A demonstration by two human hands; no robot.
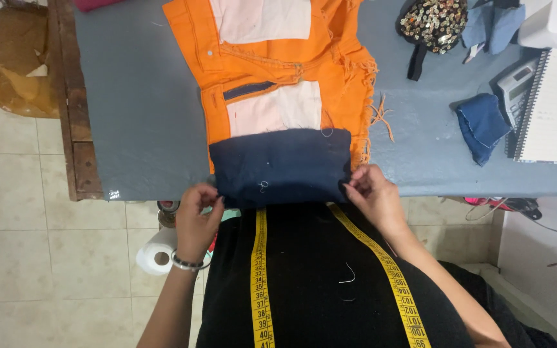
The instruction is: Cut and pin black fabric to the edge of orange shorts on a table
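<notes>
A person standing at the near edge of a grey-blue worktable (143,122) pinches a folded piece of dark navy cloth (282,166) at both ends, the left hand (198,216) closed on its near left corner and the right hand (370,192) gripping its right edge between thumb and fingertips. The navy cloth lies flat across the near hem of a pair of orange shorts (272,61), turned inside out so the pale pocket linings (277,108) show, and it covers the shorts' lower portion right up to the table's lip. Judging by the scene, the laying-out appears largely done, with the piece spread and roughly squared to the garment; fixing or stitching it appears still to come, as no pins can be made out. A yellow tape measure (260,277) hangs round the person's neck over a black top. To the right sit blue denim scraps (481,125), a spiral notebook (552,106), a calculator (516,82) and a sequinned piece (433,22), well apart from the work. Bare table lies to the left, though its wooden edge (75,116) is close by, and a paper roll (157,252) rests on the tiled floor below.
</notes>
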